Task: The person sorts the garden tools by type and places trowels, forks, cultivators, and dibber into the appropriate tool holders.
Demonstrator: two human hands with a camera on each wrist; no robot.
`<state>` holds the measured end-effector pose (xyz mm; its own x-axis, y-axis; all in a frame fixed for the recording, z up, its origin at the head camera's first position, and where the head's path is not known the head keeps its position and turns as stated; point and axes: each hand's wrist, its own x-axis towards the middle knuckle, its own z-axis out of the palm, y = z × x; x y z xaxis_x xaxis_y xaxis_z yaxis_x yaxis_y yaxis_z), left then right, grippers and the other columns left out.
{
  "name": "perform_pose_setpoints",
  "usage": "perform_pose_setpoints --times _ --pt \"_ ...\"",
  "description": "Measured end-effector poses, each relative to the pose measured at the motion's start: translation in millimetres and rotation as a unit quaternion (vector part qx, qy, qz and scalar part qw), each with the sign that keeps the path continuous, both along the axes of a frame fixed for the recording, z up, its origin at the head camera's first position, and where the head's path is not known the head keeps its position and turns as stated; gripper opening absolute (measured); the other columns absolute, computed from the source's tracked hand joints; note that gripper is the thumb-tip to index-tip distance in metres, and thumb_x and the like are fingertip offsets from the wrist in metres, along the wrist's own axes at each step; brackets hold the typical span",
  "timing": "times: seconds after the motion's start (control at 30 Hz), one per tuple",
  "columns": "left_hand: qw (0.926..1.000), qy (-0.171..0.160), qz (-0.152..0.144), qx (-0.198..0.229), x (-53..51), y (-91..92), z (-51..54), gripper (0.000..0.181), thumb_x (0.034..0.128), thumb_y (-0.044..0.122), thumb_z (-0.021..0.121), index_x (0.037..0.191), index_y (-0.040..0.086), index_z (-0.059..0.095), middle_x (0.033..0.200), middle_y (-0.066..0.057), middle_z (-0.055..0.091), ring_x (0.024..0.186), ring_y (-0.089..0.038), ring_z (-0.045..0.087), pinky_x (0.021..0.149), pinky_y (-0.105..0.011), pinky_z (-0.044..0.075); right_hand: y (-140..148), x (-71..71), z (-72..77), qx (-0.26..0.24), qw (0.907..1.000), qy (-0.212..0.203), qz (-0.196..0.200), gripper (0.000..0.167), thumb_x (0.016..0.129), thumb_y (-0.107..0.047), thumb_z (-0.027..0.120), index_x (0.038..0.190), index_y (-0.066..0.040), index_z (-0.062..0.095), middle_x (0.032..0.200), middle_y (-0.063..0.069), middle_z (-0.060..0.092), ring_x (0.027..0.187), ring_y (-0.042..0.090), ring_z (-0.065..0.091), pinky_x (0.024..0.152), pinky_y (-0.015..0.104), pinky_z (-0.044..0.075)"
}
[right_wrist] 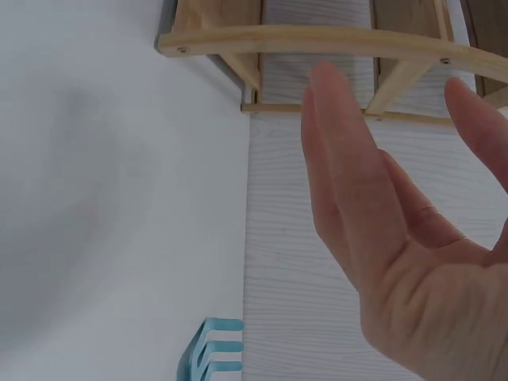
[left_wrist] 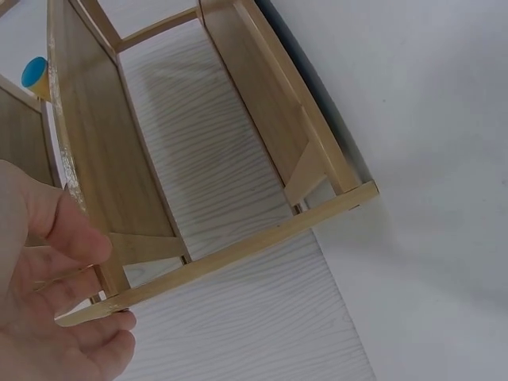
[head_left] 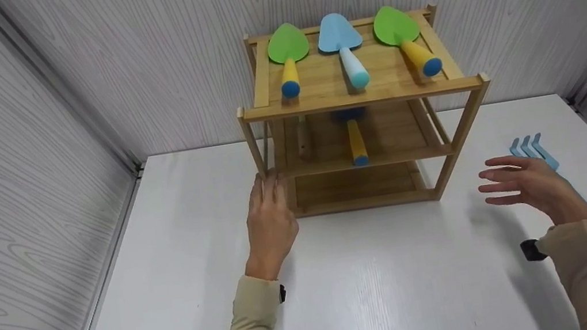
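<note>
A three-tier wooden rack [head_left: 359, 98] stands upright on the white table. My left hand [head_left: 270, 221] grips its front left post; in the left wrist view, the thumb and fingers [left_wrist: 79, 246] lie on either side of the wooden post [left_wrist: 238, 252]. Off the rack's right side, my right hand [head_left: 538, 186] is held in the air with spread fingers, touching nothing. On the top tier lie a green trowel [head_left: 287, 43], a light blue trowel [head_left: 338, 33] and another green trowel [head_left: 395, 25], handles towards me.
On the middle tier lie a tool with a yellow handle [head_left: 357, 141] and one with a wooden handle [head_left: 302, 139], their heads mostly hidden. A blue hand rake [head_left: 545, 153] lies on the table [head_left: 382, 291], partly behind my right hand. Grey wood-grain walls [head_left: 167, 61] enclose the table.
</note>
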<state>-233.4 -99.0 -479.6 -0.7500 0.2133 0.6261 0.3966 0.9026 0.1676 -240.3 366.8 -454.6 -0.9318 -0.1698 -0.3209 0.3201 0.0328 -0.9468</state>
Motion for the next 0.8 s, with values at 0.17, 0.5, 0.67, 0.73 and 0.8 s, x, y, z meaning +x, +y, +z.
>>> perform_pose_setpoints --times 0.17,0.5,0.67,0.73,0.8 --pt "0.9998 -0.016 0.005 -0.009 1.3 0.6 1.1 0.053 0.0836 -0.011 0.066 0.135 -0.011 0.053 0.142 -0.026 0.052 0.136 -0.049 0.043 0.113 -0.056 0.035 12 -1.7 -1.6 0.024 0.9996 -0.012 -0.001 0.035 0.101 -0.015 0.064 0.130 -0.010 0.047 0.102 -0.009 0.071 0.096 0.018 0.073 0.083 0.037 0.060" --pt "0.9995 -0.026 -0.013 0.014 0.9 -0.7 2.7 0.054 0.0824 -0.012 0.064 0.135 -0.010 0.052 0.143 -0.026 0.051 0.136 -0.051 0.042 0.114 -0.058 0.033 40 -5.6 -2.7 0.000 0.9993 -0.036 -0.013 0.022 0.101 -0.009 0.062 0.121 -0.012 0.053 0.100 -0.005 0.071 0.094 0.019 0.074 0.083 0.039 0.060" --pt "0.9992 -0.029 -0.019 0.022 0.9 -2.4 3.4 0.055 0.0817 -0.013 0.063 0.136 -0.009 0.052 0.143 -0.026 0.051 0.136 -0.052 0.041 0.114 -0.058 0.033 50 -5.7 -2.2 0.009 0.9988 -0.043 -0.020 0.014 0.102 -0.008 0.060 0.114 -0.016 0.058 0.099 -0.005 0.071 0.093 0.020 0.074 0.084 0.041 0.060" --pt "0.9991 -0.030 -0.020 0.022 1.1 -2.6 3.8 0.056 0.0817 -0.012 0.064 0.136 -0.009 0.052 0.143 -0.026 0.051 0.137 -0.052 0.041 0.114 -0.058 0.033 54 -6.0 -2.7 0.032 0.9984 -0.044 -0.016 0.021 0.104 -0.009 0.056 0.124 -0.011 0.052 0.099 -0.007 0.070 0.093 0.019 0.073 0.086 0.041 0.059" --pt "0.9991 -0.031 -0.020 0.021 1.3 -2.6 3.9 0.056 0.0814 -0.012 0.065 0.136 -0.010 0.052 0.143 -0.026 0.050 0.137 -0.051 0.040 0.114 -0.058 0.032 57 -5.8 -3.3 0.061 0.9974 -0.039 -0.006 0.035 0.106 -0.010 0.050 0.139 -0.002 0.042 0.100 -0.010 0.068 0.094 0.016 0.073 0.088 0.041 0.058"
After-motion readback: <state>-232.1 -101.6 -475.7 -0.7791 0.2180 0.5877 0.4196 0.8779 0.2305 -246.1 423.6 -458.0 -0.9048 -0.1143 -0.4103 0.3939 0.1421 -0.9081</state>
